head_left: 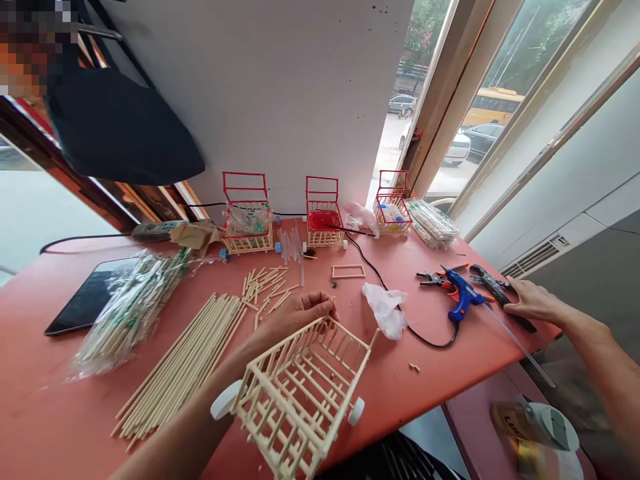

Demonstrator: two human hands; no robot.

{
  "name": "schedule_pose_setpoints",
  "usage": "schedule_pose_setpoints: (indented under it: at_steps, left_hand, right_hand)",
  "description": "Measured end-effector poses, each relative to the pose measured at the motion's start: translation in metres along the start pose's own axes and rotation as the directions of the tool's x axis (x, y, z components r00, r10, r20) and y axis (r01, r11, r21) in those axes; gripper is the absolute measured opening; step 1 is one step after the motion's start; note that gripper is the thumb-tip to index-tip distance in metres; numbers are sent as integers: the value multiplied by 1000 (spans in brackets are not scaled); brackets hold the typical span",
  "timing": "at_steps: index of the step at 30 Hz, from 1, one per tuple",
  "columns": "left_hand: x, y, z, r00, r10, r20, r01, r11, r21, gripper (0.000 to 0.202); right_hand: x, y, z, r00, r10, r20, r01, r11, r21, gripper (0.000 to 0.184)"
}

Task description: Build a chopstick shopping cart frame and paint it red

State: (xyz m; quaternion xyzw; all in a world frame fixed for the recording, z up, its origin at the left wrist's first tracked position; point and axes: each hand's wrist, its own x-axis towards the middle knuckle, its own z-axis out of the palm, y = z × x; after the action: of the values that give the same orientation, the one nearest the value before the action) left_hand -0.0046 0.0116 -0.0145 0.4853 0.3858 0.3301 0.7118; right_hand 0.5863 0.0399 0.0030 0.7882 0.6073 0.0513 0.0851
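Observation:
A small cart made of pale wooden sticks, with white round wheels on its sides, tilts in the foreground. Behind its far edge, my left hand is closed in a pinch at a corner of the frame; part of the fingers is hidden by the sticks. At the table's right side, my right hand has its fingers and thumb around the handles of black pliers, which rest on the tabletop. Just left of them lie a blue glue gun and orange-handled pliers.
Long sticks, short cut sticks and a bagged bundle lie left. Three red-handled carts stand along the wall. A white plastic bag and the black cord lie mid-table; a small stick rectangle is behind.

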Motion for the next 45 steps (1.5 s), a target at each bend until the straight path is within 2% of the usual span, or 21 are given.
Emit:
schedule_pose_setpoints:
  at_steps: [2, 4, 10, 15, 19, 21, 23, 25, 26, 27, 29, 31, 32, 35, 39, 45]
  left_hand:
    - [2, 0, 0, 999, -31, 27, 31, 999, -14, 55]
    - [3, -2, 0, 998, -50, 33, 51, 998, -47, 55]
    - [5, -5, 1, 996, -90, 30, 92, 992, -83, 55]
    - [5, -4, 2, 995, -101, 26, 102, 994, -49, 54]
    - [6, -4, 4, 995, -90, 36, 92, 994, -57, 54]
    - [7, -4, 5, 995, -81, 52, 83, 995, -56, 52]
    - [9, -4, 5, 994, -86, 71, 89, 995, -43, 49]
    - [11, -4, 5, 992, -91, 86, 93, 995, -20, 48]
    - [11, -4, 5, 992, -89, 94, 90, 996, -8, 48]
    - [11, -4, 5, 991, -87, 99, 87, 996, -1, 48]
    - [11, -5, 6, 990, -86, 108, 86, 996, 4, 48]
    - [9, -5, 6, 990, -90, 104, 91, 996, -3, 49]
    - [7, -6, 7, 991, -91, 94, 92, 996, -9, 49]
    - [3, -5, 8, 996, -84, 37, 85, 996, -25, 47]
    - [-1, -1, 9, 997, -67, 42, 71, 992, -103, 48]
    - [-4, 4, 10, 993, -94, 70, 107, 968, -227, 47]
  right_hand:
    - [1, 6, 4, 996, -45, 72, 45, 999, 1, 57]
    - [1, 11, 6, 992, -82, 100, 81, 997, 13, 52]
    - [-9, 11, 4, 983, -178, -44, 183, 962, 204, 29]
    - [-23, 2, -1, 990, -55, -130, 91, 951, 294, 29]
    - [-38, -6, -25, 977, 69, -204, 9, 934, 358, 22]
    - [-48, -16, -43, 968, 172, -180, -78, 896, 437, 20]
    - [-60, -34, -60, 969, 232, -85, -142, 804, 577, 22]
    - [-76, -62, -73, 985, 172, -1, -109, 626, 772, 32]
    - [-85, -79, -78, 992, 116, 43, -103, 577, 810, 36]
    - [-94, -99, -81, 998, 28, 60, -66, 576, 815, 38]
    - [-114, -141, -86, 979, -194, 67, 76, 647, 759, 41]
    - [-131, -184, -89, 900, -422, 108, 208, 634, 745, 48]
    - [-137, -203, -90, 859, -495, 130, 251, 629, 736, 51]
    - [-145, -248, -90, 768, -628, 124, 370, 593, 715, 56]
    - [-141, -275, -88, 701, -705, 108, 413, 525, 744, 58]
    - [-139, -285, -92, 632, -769, 101, 446, 467, 763, 66]
